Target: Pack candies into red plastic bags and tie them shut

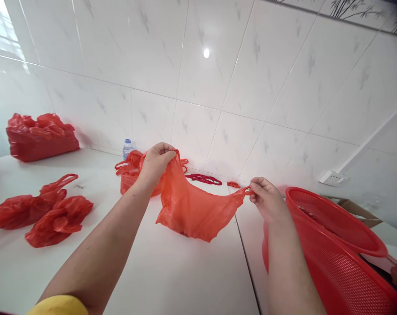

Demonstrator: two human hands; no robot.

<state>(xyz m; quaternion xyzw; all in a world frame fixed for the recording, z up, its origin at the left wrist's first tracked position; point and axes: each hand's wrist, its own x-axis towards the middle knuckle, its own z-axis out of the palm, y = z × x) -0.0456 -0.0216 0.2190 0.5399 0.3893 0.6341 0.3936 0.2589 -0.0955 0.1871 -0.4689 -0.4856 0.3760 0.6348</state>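
A thin red plastic bag (198,210) hangs stretched between my two hands above the white table (191,271). My left hand (160,157) pinches one handle at its upper left corner. At the other end, my right hand (265,197) grips the second handle between thumb and fingers. The bag's lower edge droops freely and looks wrinkled at the left. Behind my left forearm lies a heap of red plastic bags (131,168), partly hidden by that arm.
Two crumpled red bags (58,218) lie at the left, with a large red bundle (42,138) behind. A water bottle (127,148) stands by the tiled wall. Dark red strips (205,178) lie beyond the held bag. Red plastic baskets (336,262) crowd the right, near a cardboard box (356,210).
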